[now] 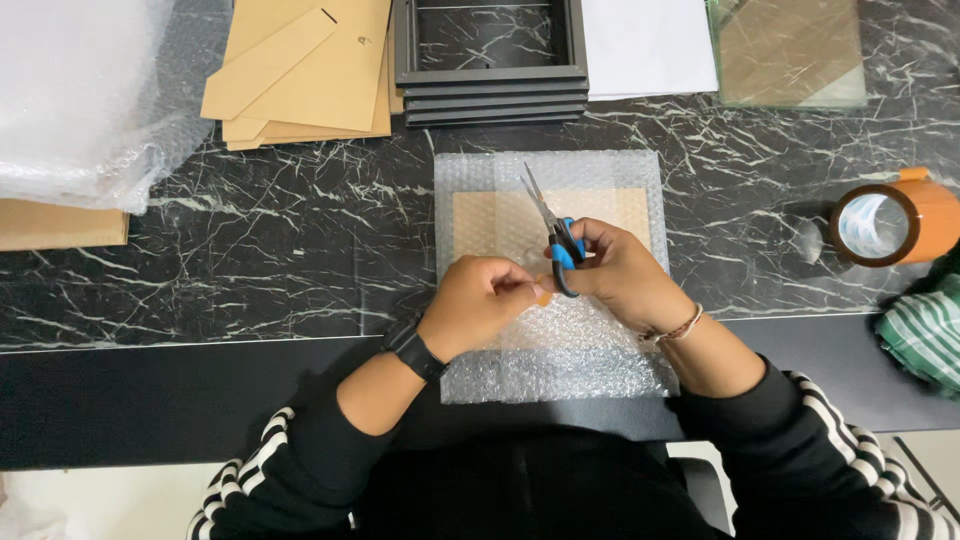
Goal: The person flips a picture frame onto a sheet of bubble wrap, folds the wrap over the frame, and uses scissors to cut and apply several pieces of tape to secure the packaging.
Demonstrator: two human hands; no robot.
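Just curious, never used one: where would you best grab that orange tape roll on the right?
Probably by the tape roll's outer orange rim, from above. It lies tilted with its open core facing up-left, so fingers could also hook into the hole. Nothing crowds it except the striped cloth below.

A: What carries everything?
B: A black marble table with white veins (300,230).
A: What lies on it?
B: A flat bubble-wrapped parcel (553,190), tan cardboard sheets (300,70), stacked black frames (490,85), white paper (645,45), a glass pane (790,50), an orange tape roll (890,222).
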